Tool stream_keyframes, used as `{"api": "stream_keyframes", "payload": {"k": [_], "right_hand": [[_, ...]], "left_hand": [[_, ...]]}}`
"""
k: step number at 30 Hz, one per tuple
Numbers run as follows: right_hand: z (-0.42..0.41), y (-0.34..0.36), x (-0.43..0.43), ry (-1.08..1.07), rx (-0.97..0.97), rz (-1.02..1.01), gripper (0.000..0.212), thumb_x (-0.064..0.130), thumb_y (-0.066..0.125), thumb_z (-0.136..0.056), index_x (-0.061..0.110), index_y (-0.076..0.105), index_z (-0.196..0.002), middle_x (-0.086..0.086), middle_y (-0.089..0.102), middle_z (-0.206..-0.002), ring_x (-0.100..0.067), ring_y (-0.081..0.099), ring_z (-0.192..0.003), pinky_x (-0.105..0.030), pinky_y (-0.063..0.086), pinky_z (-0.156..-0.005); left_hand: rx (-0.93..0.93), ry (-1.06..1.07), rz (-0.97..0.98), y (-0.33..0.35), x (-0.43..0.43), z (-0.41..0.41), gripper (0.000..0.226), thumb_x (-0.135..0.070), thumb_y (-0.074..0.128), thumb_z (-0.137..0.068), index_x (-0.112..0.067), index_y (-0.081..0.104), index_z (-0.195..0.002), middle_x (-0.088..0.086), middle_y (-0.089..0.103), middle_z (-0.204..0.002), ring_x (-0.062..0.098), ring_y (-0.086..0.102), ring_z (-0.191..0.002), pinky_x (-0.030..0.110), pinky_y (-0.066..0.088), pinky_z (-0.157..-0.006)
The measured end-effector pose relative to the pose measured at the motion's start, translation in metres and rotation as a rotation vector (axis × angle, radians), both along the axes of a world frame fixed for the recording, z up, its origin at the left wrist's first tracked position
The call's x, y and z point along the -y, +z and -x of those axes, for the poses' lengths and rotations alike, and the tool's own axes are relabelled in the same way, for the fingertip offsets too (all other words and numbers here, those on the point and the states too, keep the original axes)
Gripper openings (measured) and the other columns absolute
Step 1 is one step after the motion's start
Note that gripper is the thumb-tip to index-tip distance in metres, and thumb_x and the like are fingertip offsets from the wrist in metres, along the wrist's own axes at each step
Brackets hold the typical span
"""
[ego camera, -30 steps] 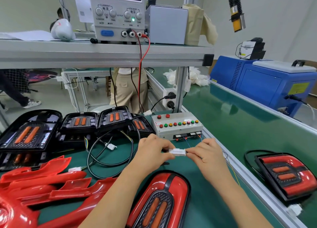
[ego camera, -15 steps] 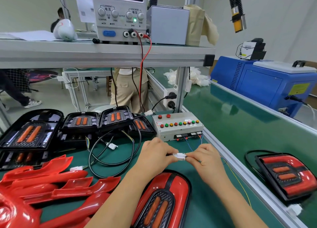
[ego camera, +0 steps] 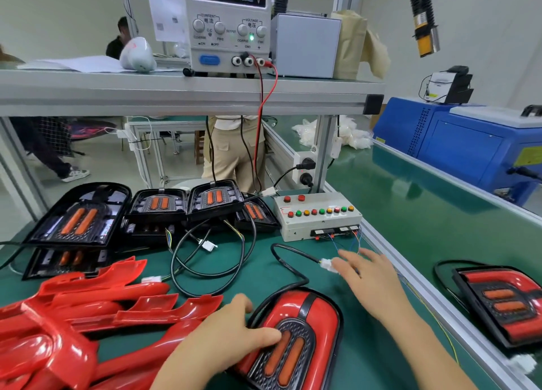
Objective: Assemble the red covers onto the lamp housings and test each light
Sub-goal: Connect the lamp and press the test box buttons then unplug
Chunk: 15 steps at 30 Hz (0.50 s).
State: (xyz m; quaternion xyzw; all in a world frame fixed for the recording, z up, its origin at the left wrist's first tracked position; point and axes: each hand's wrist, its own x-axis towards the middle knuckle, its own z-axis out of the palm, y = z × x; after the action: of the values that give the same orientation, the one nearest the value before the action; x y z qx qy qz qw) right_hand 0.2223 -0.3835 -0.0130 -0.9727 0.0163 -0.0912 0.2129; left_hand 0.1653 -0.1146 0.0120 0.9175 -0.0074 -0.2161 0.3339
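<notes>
An assembled lamp with a red cover and orange lenses lies on the green mat in front of me. My left hand rests on its left side, the thumb over the dark centre. The lamp's black cable runs up to a white connector, joined to the thin wires of the test box. My right hand hovers with fingers spread just right of that connector, holding nothing. Loose red covers are piled at the lower left. Bare black housings stand behind them.
A power supply reading 12.00 V sits on the shelf above, its red and black leads hanging down. A finished lamp lies on the conveyor belt at the right. Behind it stands a blue machine. Looped black cables lie mid-mat.
Both hands have let go of the joined white connector. My left hand dropped onto the lamp. My right hand opened and spread beside the connector.
</notes>
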Motion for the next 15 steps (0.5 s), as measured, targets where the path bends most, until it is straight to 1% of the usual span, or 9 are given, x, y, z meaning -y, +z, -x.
{"api": "stream_keyframes", "payload": {"k": [2, 4, 6, 7, 9, 10, 11, 13, 15], "right_hand": [[0.002, 0.002, -0.006, 0.102, 0.096, 0.025, 0.055, 0.062, 0.046, -0.089, 0.034, 0.052, -0.136, 0.014, 0.055, -0.131, -0.016, 0.027, -0.141, -0.042, 0.017, -0.118], [0.003, -0.002, -0.010, 0.195, 0.230, 0.120, 0.041, 0.041, 0.065, -0.089, 0.032, 0.061, -0.128, 0.009, 0.059, -0.129, -0.024, 0.035, -0.139, -0.048, 0.021, -0.117], [0.000, -0.009, -0.012, 0.199, 0.288, 0.247, 0.036, 0.025, 0.077, -0.082, 0.026, 0.071, -0.117, 0.000, 0.067, -0.121, -0.035, 0.046, -0.132, -0.056, 0.027, -0.111], [0.000, -0.009, -0.013, 0.174, 0.220, 0.288, 0.035, 0.026, 0.073, -0.085, 0.028, 0.069, -0.120, 0.000, 0.065, -0.126, -0.036, 0.040, -0.136, -0.056, 0.022, -0.113], [-0.003, -0.016, -0.013, 0.126, 0.000, 0.353, 0.035, 0.042, 0.048, -0.099, 0.040, 0.056, -0.133, 0.011, 0.048, -0.145, -0.025, 0.014, -0.148, -0.047, 0.004, -0.119], [-0.005, -0.019, -0.011, 0.126, -0.095, 0.370, 0.037, 0.048, 0.037, -0.101, 0.045, 0.052, -0.135, 0.015, 0.041, -0.148, -0.020, 0.006, -0.150, -0.044, -0.002, -0.119], [-0.007, -0.022, -0.010, 0.140, -0.154, 0.359, 0.039, 0.051, 0.030, -0.101, 0.047, 0.051, -0.134, 0.017, 0.040, -0.149, -0.018, 0.003, -0.150, -0.042, -0.004, -0.119], [-0.007, -0.023, -0.009, 0.141, -0.181, 0.290, 0.038, 0.055, 0.030, -0.100, 0.048, 0.057, -0.126, 0.018, 0.047, -0.143, -0.017, 0.011, -0.148, -0.039, 0.001, -0.120], [-0.008, -0.022, -0.009, 0.138, -0.144, 0.300, 0.036, 0.058, 0.036, -0.097, 0.047, 0.064, -0.117, 0.019, 0.058, -0.129, -0.016, 0.028, -0.138, -0.033, 0.015, -0.117]], "left_hand": [[0.100, 0.078, 0.011, 0.000, 0.000, 0.006, 0.055, -0.064, 0.069, -0.066, -0.031, 0.040, -0.099, -0.017, 0.046, -0.098, 0.004, 0.052, -0.091, 0.022, 0.038, -0.072], [0.236, 0.084, -0.102, 0.002, 0.005, 0.011, 0.044, -0.060, 0.068, -0.070, -0.028, 0.041, -0.085, -0.011, 0.048, -0.093, 0.005, 0.050, -0.081, 0.021, 0.037, -0.066], [0.310, 0.058, -0.194, 0.005, 0.011, 0.015, 0.035, -0.061, 0.062, -0.077, -0.030, 0.047, -0.085, -0.012, 0.051, -0.092, 0.006, 0.052, -0.087, 0.023, 0.039, -0.071], [0.327, 0.046, -0.226, 0.005, 0.014, 0.016, 0.033, -0.063, 0.057, -0.080, -0.033, 0.051, -0.093, -0.014, 0.052, -0.096, 0.007, 0.053, -0.093, 0.025, 0.040, -0.075], [0.340, 0.021, -0.294, 0.005, 0.019, 0.016, 0.041, -0.067, 0.047, -0.085, -0.036, 0.051, -0.112, -0.012, 0.054, -0.110, 0.011, 0.053, -0.107, 0.029, 0.041, -0.085], [0.340, 0.007, -0.325, 0.003, 0.022, 0.016, 0.045, -0.067, 0.043, -0.087, -0.035, 0.050, -0.117, -0.009, 0.055, -0.115, 0.014, 0.052, -0.111, 0.031, 0.041, -0.088], [0.341, -0.003, -0.342, 0.001, 0.025, 0.015, 0.046, -0.066, 0.040, -0.088, -0.033, 0.048, -0.120, -0.007, 0.056, -0.117, 0.017, 0.053, -0.113, 0.033, 0.041, -0.089], [0.314, -0.008, -0.316, -0.002, 0.027, 0.013, 0.047, -0.063, 0.041, -0.089, -0.027, 0.042, -0.120, -0.004, 0.059, -0.115, 0.020, 0.055, -0.111, 0.035, 0.043, -0.089], [0.213, 0.000, -0.199, -0.005, 0.024, 0.008, 0.051, -0.061, 0.049, -0.086, -0.024, 0.041, -0.120, -0.003, 0.059, -0.113, 0.019, 0.055, -0.107, 0.034, 0.045, -0.089]]}}
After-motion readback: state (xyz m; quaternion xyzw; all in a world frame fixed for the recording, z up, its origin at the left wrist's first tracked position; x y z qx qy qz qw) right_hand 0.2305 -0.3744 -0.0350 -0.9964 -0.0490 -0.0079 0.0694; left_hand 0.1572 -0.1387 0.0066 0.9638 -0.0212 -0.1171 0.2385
